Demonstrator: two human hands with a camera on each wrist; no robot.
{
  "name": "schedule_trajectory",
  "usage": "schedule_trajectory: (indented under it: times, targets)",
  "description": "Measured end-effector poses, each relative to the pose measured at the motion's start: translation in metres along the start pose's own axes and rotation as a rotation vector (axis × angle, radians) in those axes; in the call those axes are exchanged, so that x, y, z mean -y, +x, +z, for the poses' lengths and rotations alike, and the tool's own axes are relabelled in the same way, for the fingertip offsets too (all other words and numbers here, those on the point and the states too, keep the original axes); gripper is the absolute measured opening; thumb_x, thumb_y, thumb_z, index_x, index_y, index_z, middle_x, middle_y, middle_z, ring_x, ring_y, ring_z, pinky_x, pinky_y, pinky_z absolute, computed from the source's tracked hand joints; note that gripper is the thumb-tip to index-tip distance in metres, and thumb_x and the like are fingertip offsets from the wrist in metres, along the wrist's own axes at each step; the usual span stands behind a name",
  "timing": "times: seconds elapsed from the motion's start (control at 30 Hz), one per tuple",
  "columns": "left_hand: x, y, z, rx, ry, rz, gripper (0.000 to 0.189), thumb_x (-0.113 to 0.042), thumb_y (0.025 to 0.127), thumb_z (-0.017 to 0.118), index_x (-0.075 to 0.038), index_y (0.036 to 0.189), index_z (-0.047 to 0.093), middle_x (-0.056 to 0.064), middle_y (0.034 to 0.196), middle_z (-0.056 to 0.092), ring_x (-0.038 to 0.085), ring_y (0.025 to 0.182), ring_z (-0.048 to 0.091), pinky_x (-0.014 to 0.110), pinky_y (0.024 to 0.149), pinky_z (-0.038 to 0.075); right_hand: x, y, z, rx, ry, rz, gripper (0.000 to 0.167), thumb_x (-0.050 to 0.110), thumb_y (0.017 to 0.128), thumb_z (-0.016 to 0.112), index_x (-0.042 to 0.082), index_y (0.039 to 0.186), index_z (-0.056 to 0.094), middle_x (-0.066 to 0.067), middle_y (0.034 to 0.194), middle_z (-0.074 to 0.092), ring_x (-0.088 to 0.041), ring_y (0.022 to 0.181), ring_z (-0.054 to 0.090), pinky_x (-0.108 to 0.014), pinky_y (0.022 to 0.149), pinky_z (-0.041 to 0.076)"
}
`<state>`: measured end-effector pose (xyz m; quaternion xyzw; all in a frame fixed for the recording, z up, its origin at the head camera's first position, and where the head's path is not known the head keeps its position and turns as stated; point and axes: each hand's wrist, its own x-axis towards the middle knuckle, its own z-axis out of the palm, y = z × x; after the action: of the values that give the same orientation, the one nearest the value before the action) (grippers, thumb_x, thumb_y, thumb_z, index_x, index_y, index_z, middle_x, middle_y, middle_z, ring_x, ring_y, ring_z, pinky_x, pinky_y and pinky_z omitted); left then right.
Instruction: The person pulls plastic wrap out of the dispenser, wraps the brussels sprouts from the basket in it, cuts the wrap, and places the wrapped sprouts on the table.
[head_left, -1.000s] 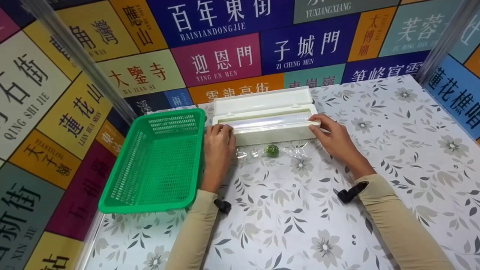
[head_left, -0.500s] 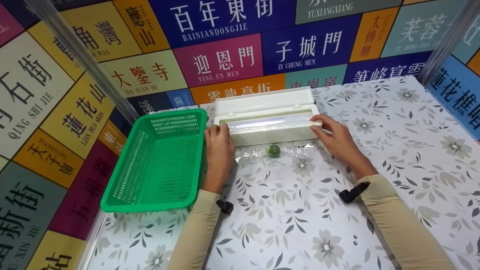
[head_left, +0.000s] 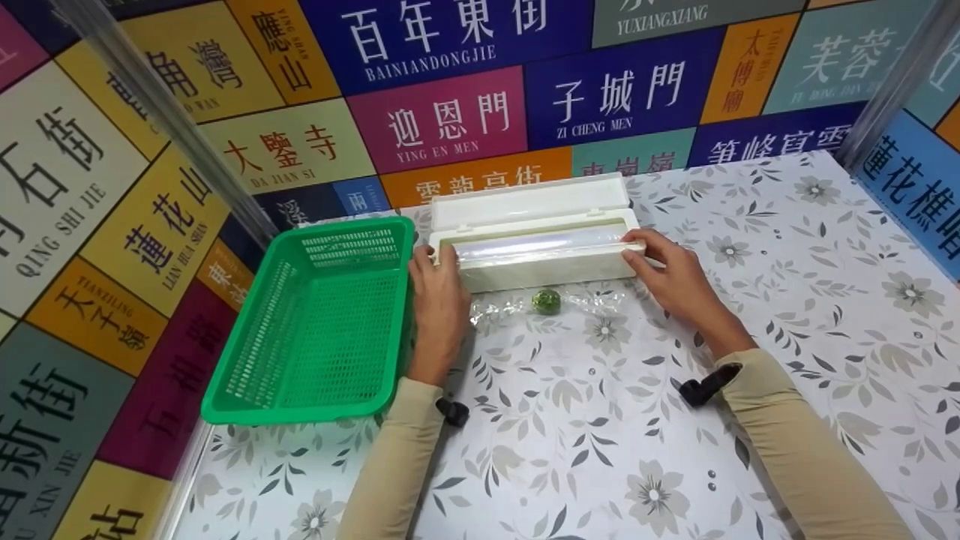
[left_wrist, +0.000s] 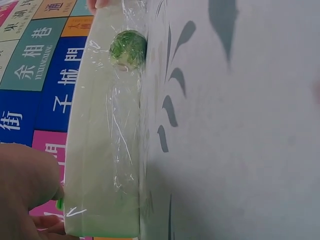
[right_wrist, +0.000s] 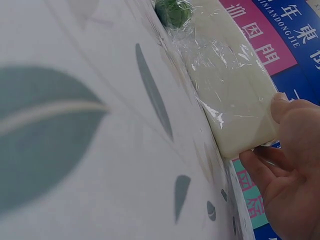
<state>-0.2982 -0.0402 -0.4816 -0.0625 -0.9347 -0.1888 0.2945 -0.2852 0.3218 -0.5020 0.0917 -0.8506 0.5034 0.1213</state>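
Note:
A long white cling film dispenser box [head_left: 551, 274] lies on the table, its lid [head_left: 532, 201] tipped back. Inside lies a roll of clear cling film [head_left: 544, 244]. My left hand [head_left: 441, 311] grips the box's left end, some fingertips hidden behind it. At the right end, my right hand [head_left: 679, 281] holds the corner, thumb on the front and fingers round the end. In front of the box sits a small round green vegetable [head_left: 546, 301], perhaps a Brussels sprout, covered in crinkled clear film [left_wrist: 122, 135] that spreads out to both sides.
A green plastic basket [head_left: 330, 337] stands close to my left hand, with nothing seen in it. The flower-patterned tablecloth [head_left: 585, 450] covers the table. Sign-printed walls [head_left: 450, 120] rise behind and at the sides.
The left hand's fingers have shifted slightly at the box's left end. The film about the vegetable lies a little differently than a second ago. The right hand keeps its place.

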Motion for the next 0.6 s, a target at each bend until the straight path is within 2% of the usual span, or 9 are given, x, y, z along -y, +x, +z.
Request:
schedule_trajectory:
  times: [0.13, 0.33, 0.43, 0.6]
  targets:
    - [-0.0013, 0.0013, -0.0011, 0.009, 0.027, -0.017, 0.041, 0.012, 0.091, 0.064, -0.005, 0.129, 0.062, 0.027, 0.139, 0.052, 0.043, 0.127, 0.052, 0.051, 0.097, 0.060, -0.0013, 0.0008, -0.0007, -0.002, -0.005, 0.002, 0.032, 0.032, 0.109, 0.066, 0.017, 0.138, 0.068, -0.010, 0.147, 0.068, -0.033, 0.143, 0.062, -0.053, 0.118, 0.051]
    - [-0.0022, 0.0017, -0.0031, 0.042, 0.039, -0.043, 0.048, 0.011, 0.089, 0.066, -0.006, 0.133, 0.062, 0.025, 0.139, 0.053, 0.041, 0.127, 0.052, 0.050, 0.092, 0.062, -0.0006, 0.0000, -0.0015, -0.004, -0.015, 0.001, 0.032, 0.032, 0.109, 0.067, 0.017, 0.138, 0.068, -0.011, 0.147, 0.068, -0.035, 0.143, 0.062, -0.051, 0.117, 0.051]
    - [-0.0015, 0.0020, -0.0034, 0.051, 0.037, -0.045, 0.051, 0.012, 0.089, 0.065, -0.004, 0.137, 0.061, 0.024, 0.137, 0.054, 0.041, 0.127, 0.052, 0.050, 0.096, 0.060, -0.0004, -0.0005, -0.0016, 0.000, -0.010, -0.004, 0.032, 0.030, 0.109, 0.067, 0.017, 0.138, 0.068, -0.011, 0.147, 0.067, -0.036, 0.143, 0.062, -0.052, 0.117, 0.051]
    - [0.0034, 0.0026, -0.0025, 0.009, 0.053, -0.032, 0.048, 0.014, 0.086, 0.065, 0.001, 0.132, 0.062, 0.023, 0.133, 0.056, 0.040, 0.123, 0.055, 0.048, 0.103, 0.057, -0.0022, 0.0001, -0.0011, 0.003, -0.015, -0.005, 0.033, 0.032, 0.109, 0.067, 0.018, 0.139, 0.068, -0.011, 0.147, 0.067, -0.036, 0.143, 0.062, -0.054, 0.118, 0.051]
